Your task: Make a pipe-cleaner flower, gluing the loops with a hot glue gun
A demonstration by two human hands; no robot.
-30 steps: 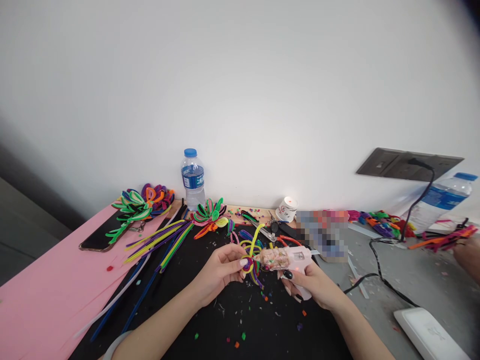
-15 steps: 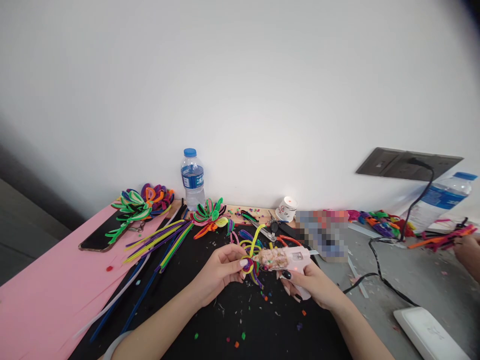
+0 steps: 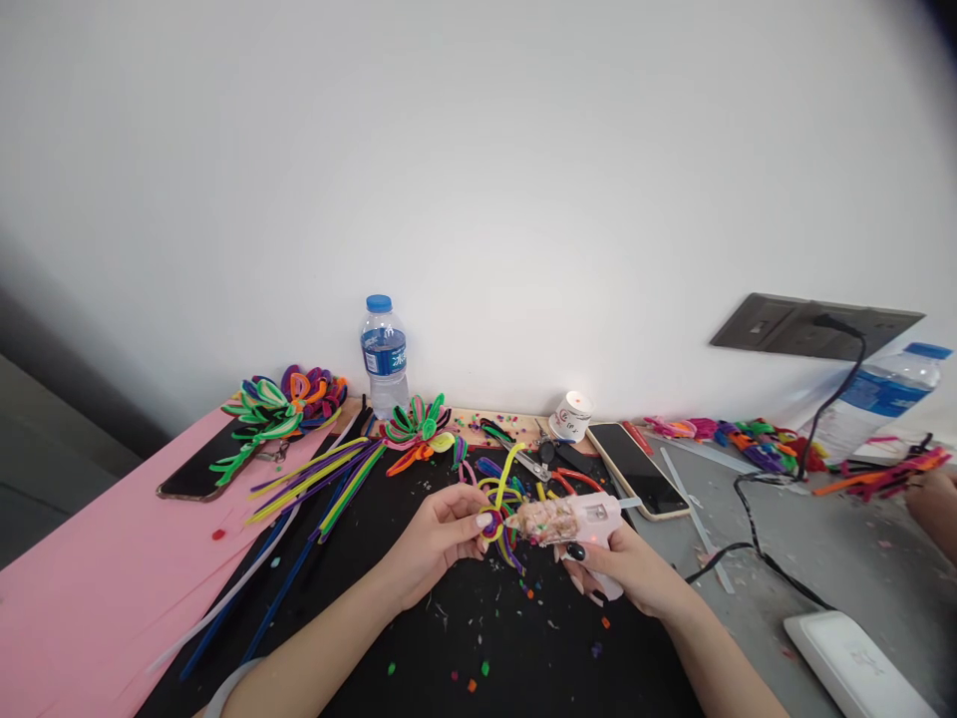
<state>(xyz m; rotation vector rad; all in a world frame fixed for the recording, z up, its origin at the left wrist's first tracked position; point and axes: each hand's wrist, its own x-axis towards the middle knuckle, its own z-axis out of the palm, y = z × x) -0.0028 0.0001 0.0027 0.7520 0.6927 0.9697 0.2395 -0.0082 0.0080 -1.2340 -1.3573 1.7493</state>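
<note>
In the middle of the head view my left hand (image 3: 451, 534) pinches a small coiled pipe-cleaner piece (image 3: 491, 523) in yellow and purple, with a yellow strand rising from it. My right hand (image 3: 614, 568) is wrapped round the grip of a pale pink glue gun (image 3: 572, 521). Its nozzle points left, right at the edge of the coiled piece; whether they touch I cannot tell. A clear glue stick sticks out of the gun's back end. Behind the coil lie more bent pipe cleaners (image 3: 489, 467) and pliers with red handles (image 3: 574, 482).
Pipe-cleaner flowers (image 3: 419, 431) lie at the back, beside a water bottle (image 3: 385, 364). One phone (image 3: 198, 469) rests on the left, another phone (image 3: 644, 474) on the right. A paper cup (image 3: 571, 416), black cable (image 3: 755, 524) and white box (image 3: 852, 658) are there too. A co-worker's hand (image 3: 934, 504) shows far right.
The glue gun has drawn very slightly to the right, away from the coil. A blurred patch at the back right now shows plainly as a phone. My left hand has hardly moved.
</note>
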